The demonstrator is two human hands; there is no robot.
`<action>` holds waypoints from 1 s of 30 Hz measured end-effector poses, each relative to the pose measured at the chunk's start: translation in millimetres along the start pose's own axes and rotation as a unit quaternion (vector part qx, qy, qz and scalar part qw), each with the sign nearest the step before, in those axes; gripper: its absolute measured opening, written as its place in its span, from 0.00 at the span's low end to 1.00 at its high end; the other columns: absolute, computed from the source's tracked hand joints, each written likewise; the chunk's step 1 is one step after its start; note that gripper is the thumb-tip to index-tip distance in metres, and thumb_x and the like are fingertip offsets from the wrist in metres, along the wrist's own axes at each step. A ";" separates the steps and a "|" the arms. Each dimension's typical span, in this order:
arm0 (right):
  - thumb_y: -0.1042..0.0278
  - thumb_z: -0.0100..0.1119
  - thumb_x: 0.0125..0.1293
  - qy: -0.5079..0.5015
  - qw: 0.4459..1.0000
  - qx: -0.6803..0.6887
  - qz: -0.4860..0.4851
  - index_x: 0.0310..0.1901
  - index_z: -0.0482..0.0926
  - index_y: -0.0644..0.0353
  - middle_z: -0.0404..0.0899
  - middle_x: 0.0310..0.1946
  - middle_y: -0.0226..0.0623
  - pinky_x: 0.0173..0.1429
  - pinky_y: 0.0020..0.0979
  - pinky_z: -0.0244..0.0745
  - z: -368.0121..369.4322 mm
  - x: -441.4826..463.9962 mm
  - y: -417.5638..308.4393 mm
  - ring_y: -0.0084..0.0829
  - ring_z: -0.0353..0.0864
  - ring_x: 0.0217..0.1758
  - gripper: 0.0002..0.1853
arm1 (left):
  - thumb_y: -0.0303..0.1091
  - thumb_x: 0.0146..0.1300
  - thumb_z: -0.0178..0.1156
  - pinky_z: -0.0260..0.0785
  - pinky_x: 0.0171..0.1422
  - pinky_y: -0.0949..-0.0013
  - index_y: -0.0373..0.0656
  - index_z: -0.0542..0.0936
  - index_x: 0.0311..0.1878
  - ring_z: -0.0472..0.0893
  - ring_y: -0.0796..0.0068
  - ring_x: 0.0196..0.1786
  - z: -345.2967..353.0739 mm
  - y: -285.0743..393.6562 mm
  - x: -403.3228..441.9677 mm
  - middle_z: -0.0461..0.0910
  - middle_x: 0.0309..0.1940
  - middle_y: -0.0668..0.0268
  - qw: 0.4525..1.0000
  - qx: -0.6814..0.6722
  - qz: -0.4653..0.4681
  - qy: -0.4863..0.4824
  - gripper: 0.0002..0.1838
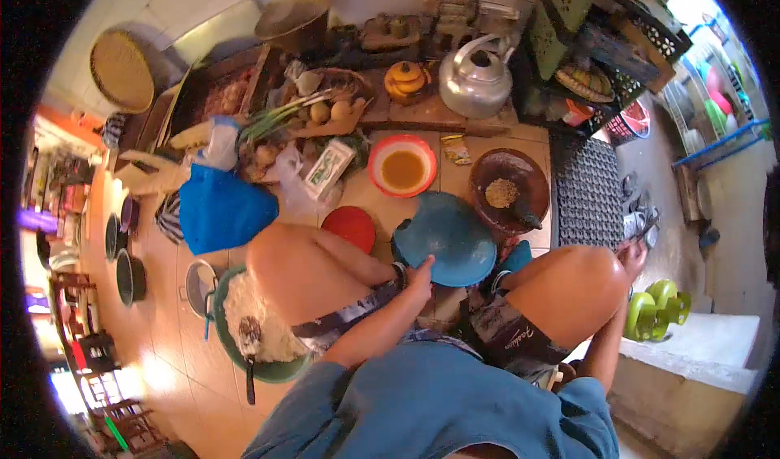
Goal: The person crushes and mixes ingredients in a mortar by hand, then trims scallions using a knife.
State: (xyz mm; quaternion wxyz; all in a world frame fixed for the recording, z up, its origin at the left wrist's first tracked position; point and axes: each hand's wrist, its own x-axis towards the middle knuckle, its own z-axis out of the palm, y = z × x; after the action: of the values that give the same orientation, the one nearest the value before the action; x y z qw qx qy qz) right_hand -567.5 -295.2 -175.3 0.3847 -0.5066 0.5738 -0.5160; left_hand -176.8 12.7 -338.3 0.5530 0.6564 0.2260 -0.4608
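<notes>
The left hand [420, 280] steadies a teal basin [455, 244] at its near rim, thumb over the edge and fingers mostly hidden below; the step in hand looks like holding or positioning it. The basin lies between the shins, on the near side of a red-rimmed bowl [431, 166] of brown liquid. The right hand [632, 257], out past the right knee, has its fingers drawn together around a slim dark object [648, 230] too small to name surely. Any shift of the basin calls for a firm rim grip and a level path. Room is tight: the stone mortar [481, 209], with its pestle [526, 215], crowds the far right edge, a red plate [349, 227] lies just left, and the legs close both sides. Wider open room shows on the tiled floor [166, 321], left of the green tub [280, 370] and metal pot [189, 290].
</notes>
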 end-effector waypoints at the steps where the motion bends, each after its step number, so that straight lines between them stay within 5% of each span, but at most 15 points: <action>1: 0.66 0.51 0.62 -0.019 0.999 0.002 -0.033 0.45 0.70 0.62 0.77 0.33 0.37 0.37 0.26 0.73 14.7 11.4 -31.1 0.26 0.77 0.32 0.12 | 0.42 0.53 0.65 0.63 0.54 0.49 0.49 0.64 0.58 0.70 0.61 0.55 -1.8 -14.6 17.6 0.70 0.55 0.63 1.000 -0.022 0.007 -0.013 0.31; 3: 0.64 0.51 0.64 -0.058 0.993 0.009 -0.099 0.56 0.65 0.59 0.77 0.41 0.42 0.39 0.27 0.75 45.4 33.9 -94.8 0.30 0.79 0.37 0.20 | 0.42 0.54 0.64 0.59 0.57 0.49 0.50 0.62 0.60 0.68 0.60 0.58 -7.6 -52.1 51.5 0.68 0.57 0.62 0.998 -0.057 0.017 -0.038 0.32; 6: 0.66 0.47 0.65 -0.123 0.981 0.018 -0.149 0.57 0.65 0.61 0.76 0.43 0.38 0.39 0.26 0.74 110.0 5.8 -213.7 0.26 0.77 0.37 0.19 | 0.42 0.57 0.60 0.58 0.60 0.52 0.48 0.62 0.60 0.65 0.59 0.61 10.2 -52.5 38.1 0.66 0.59 0.61 0.993 0.025 0.022 0.111 0.29; 12: 0.67 0.46 0.65 -0.270 0.947 0.054 -0.167 0.59 0.64 0.60 0.76 0.44 0.39 0.37 0.24 0.75 159.1 -55.0 -296.3 0.24 0.77 0.36 0.21 | 0.46 0.61 0.50 0.64 0.53 0.56 0.43 0.67 0.55 0.71 0.62 0.52 19.3 -112.6 151.7 0.71 0.51 0.61 0.995 0.010 0.018 -0.102 0.23; 15: 0.70 0.46 0.64 -0.321 0.937 0.030 -0.132 0.58 0.64 0.60 0.75 0.42 0.38 0.35 0.23 0.75 164.7 -85.3 -286.7 0.24 0.77 0.34 0.20 | 0.50 0.62 0.46 0.70 0.45 0.58 0.42 0.71 0.51 0.77 0.64 0.44 14.2 -102.4 176.2 0.77 0.43 0.61 0.986 -0.055 -0.023 -0.156 0.23; 18: 0.72 0.48 0.62 -0.360 0.931 -0.021 -0.047 0.58 0.65 0.58 0.75 0.42 0.36 0.35 0.23 0.74 157.4 -109.4 -269.7 0.23 0.76 0.34 0.20 | 0.56 0.58 0.53 0.71 0.38 0.69 0.37 0.74 0.48 0.77 0.62 0.40 3.6 -12.4 126.9 0.76 0.41 0.58 0.993 -0.100 -0.065 0.020 0.29; 23: 0.75 0.56 0.57 -0.427 0.903 -0.037 0.018 0.57 0.67 0.58 0.75 0.41 0.33 0.43 0.24 0.73 165.6 -165.7 -190.6 0.22 0.75 0.37 0.23 | 0.57 0.58 0.51 0.72 0.46 0.60 0.36 0.75 0.46 0.77 0.61 0.45 -24.9 56.3 146.2 0.77 0.38 0.55 0.921 -0.347 0.015 0.177 0.30; 30: 0.74 0.60 0.53 -0.458 0.865 -0.203 0.018 0.54 0.70 0.57 0.79 0.38 0.37 0.47 0.27 0.71 212.1 -215.7 -88.4 0.29 0.78 0.42 0.24 | 0.51 0.59 0.50 0.73 0.45 0.58 0.40 0.72 0.50 0.76 0.58 0.46 -81.5 56.4 165.3 0.75 0.43 0.55 0.887 -0.350 0.009 0.303 0.25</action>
State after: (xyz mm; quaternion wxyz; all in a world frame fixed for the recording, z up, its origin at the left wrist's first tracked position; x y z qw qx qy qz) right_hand -305.5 -123.1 -142.5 0.5026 -0.7422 0.4340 -0.0907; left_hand -24.2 37.4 -453.4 0.6552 0.5302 0.5232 -0.1258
